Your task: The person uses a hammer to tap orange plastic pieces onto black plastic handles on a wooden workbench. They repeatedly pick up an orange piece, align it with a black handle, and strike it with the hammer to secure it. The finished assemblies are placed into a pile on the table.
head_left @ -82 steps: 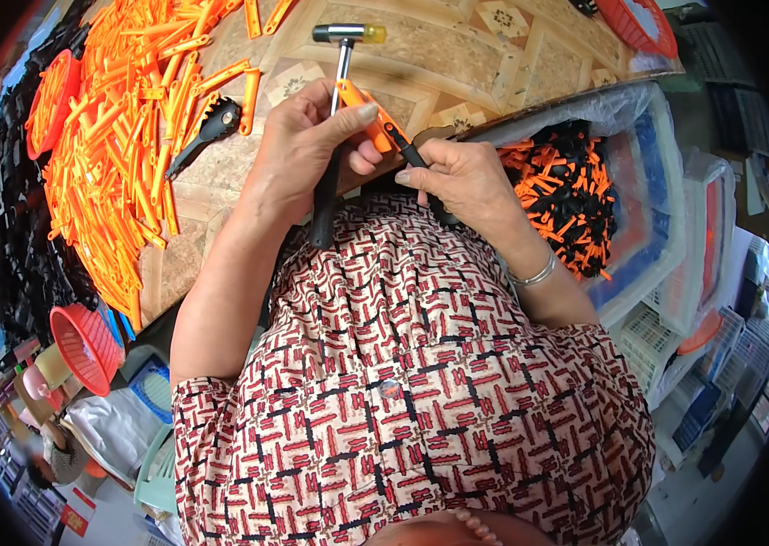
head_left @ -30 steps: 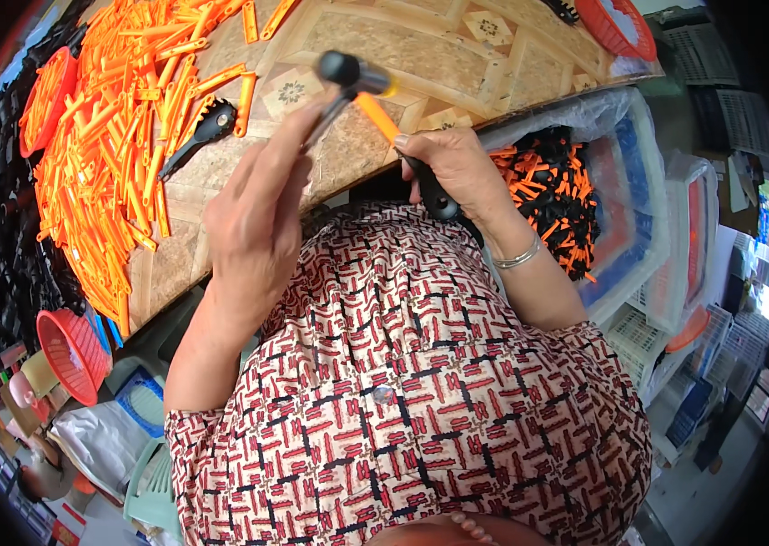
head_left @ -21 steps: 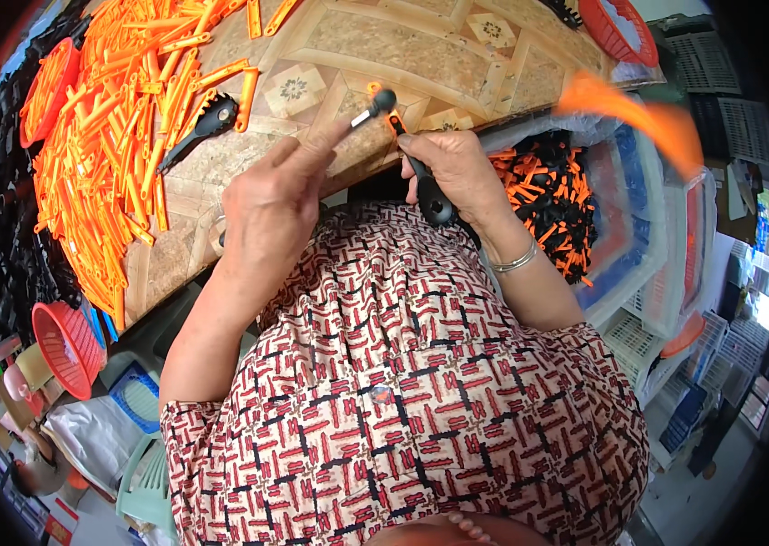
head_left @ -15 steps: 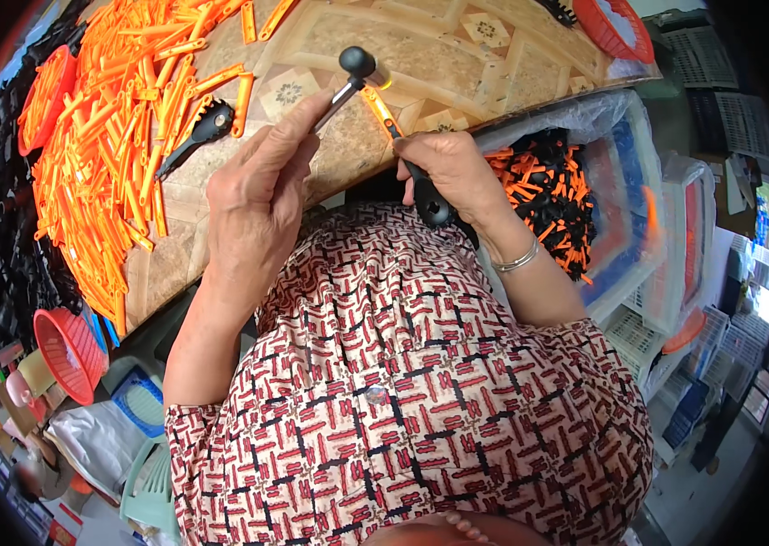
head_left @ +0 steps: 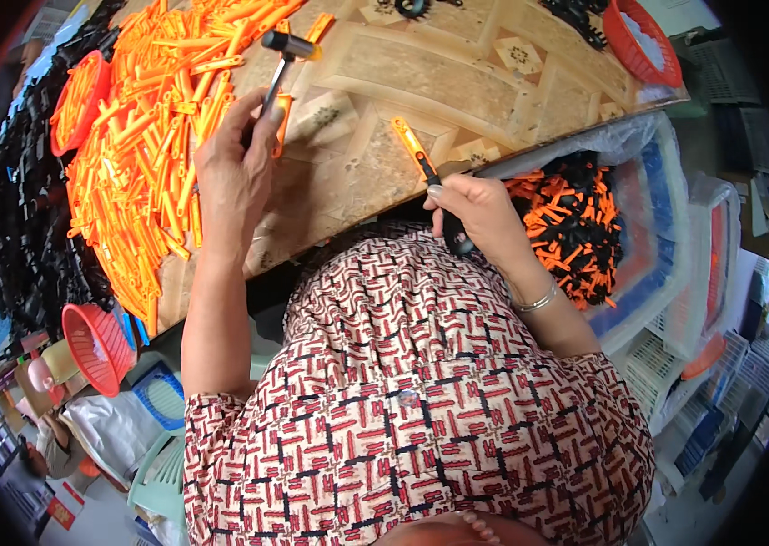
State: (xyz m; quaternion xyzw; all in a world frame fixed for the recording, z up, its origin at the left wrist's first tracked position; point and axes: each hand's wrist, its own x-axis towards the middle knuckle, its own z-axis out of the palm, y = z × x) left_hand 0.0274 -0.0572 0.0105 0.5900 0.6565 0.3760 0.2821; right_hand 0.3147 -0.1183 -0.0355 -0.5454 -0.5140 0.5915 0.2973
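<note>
My left hand (head_left: 231, 177) is closed round the metal shaft of a small mallet (head_left: 290, 45), raised over the table beside the orange pile. Its head is black with a yellow end. My right hand (head_left: 482, 207) grips a black kitchen utensil (head_left: 460, 243) at the table's front edge. The utensil's head has a hole and points down toward my lap; its exact kind is partly hidden by my fingers. An orange handle piece (head_left: 410, 141) sits on the utensil's far end, pointing away from me over the tabletop.
A big heap of orange handle pieces (head_left: 134, 182) covers the table's left, with black parts (head_left: 25, 209) beyond. Red baskets (head_left: 98, 350) stand around. A lined crate (head_left: 653, 200) at right holds many orange-and-black utensils (head_left: 575, 227). More black utensils (head_left: 575, 16) lie at the far edge.
The mallet in my left hand has moved left and away from the orange handle piece. My right hand still holds the utensil, and the view has shifted slightly.
</note>
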